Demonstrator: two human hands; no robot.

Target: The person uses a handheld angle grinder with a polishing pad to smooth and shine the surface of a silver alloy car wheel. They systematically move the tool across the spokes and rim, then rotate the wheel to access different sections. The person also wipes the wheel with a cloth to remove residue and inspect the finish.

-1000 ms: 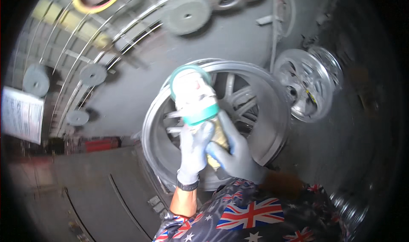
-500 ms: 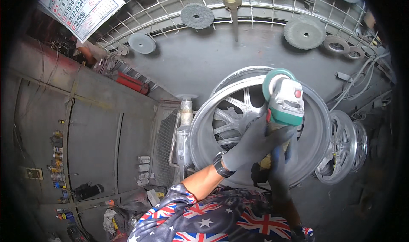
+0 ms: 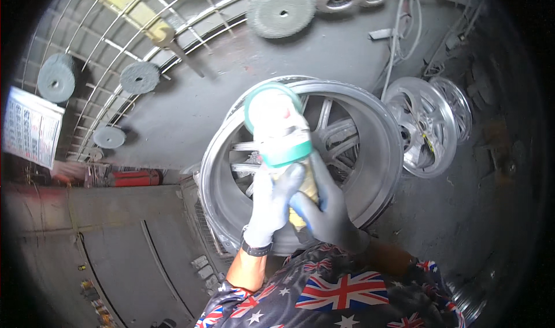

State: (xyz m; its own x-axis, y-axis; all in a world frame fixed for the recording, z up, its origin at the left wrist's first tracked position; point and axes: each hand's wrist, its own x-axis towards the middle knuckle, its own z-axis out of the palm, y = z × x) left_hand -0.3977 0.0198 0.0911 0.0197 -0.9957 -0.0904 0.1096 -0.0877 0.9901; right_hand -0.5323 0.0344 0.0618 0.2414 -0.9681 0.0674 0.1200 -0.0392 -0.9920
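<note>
An angle grinder (image 3: 285,149) with a white-and-green head and a green-edged disc (image 3: 248,109) is held up in front of me. My left hand (image 3: 267,206), in a grey glove, is closed round its left side just below the green band. My right hand (image 3: 334,209), also gloved, wraps the yellowish handle (image 3: 306,183) from the right. Behind the grinder lies a large silver alloy wheel (image 3: 376,149), its spokes facing up from inside the deep barrel. The grinder covers part of the rim's far edge; whether the disc touches it I cannot tell.
Two more silver wheels (image 3: 419,131) lean on the right. A wire grid (image 3: 167,16) with abrasive discs (image 3: 281,13) hangs at the far side, and a calendar (image 3: 34,128) at the left. A red cylinder (image 3: 136,178) and hanging cables (image 3: 399,39) are further off.
My view has swung to the right. The grinder, in both hands, has shifted left over the wheel, and my right hand now shows more clearly on the handle.
</note>
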